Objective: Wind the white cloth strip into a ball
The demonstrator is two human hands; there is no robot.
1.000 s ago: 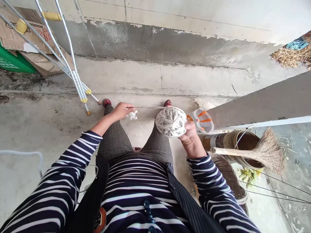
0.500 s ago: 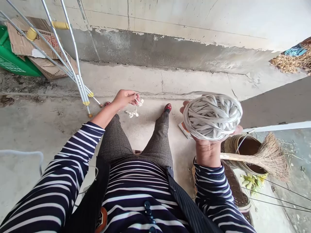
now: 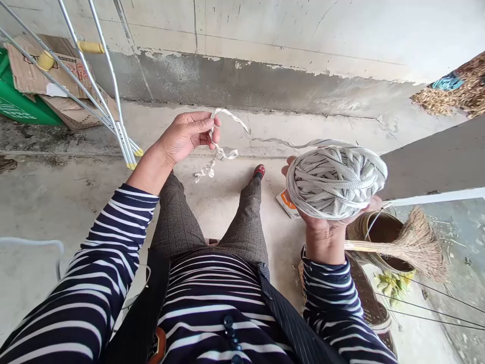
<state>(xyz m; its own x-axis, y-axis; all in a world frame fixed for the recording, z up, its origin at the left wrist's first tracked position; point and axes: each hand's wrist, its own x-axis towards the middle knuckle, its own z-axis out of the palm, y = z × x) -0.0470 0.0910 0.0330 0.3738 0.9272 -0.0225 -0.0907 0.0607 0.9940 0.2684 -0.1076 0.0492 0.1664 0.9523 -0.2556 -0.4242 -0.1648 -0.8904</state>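
Observation:
A large wound ball of flat white cord [image 3: 337, 179] rests in my right hand [image 3: 324, 227], which cups it from below with the palm up. Dark flecks run along the cord. From the ball's top a loose strand [image 3: 280, 142] stretches leftward toward my left hand [image 3: 191, 134]. There the thumb and fingers pinch the cord near its end. A short curled, knotted tail [image 3: 212, 164] dangles below those fingers. Most of my right palm is hidden under the ball.
Crutches [image 3: 113, 108] lean at the left by cardboard [image 3: 60, 76] and a green bin [image 3: 22, 108]. On the right lie a straw broom [image 3: 420, 245], a bucket [image 3: 379, 227] and a leafy plant [image 3: 394, 285]. A wall [image 3: 235, 83] stands ahead, with a grain pile [image 3: 466, 86] at far right.
My left hand has risen and come nearer the camera, lifting the cord's end, so a loop now arches above its fingers. The ball in my right hand has shifted slightly right.

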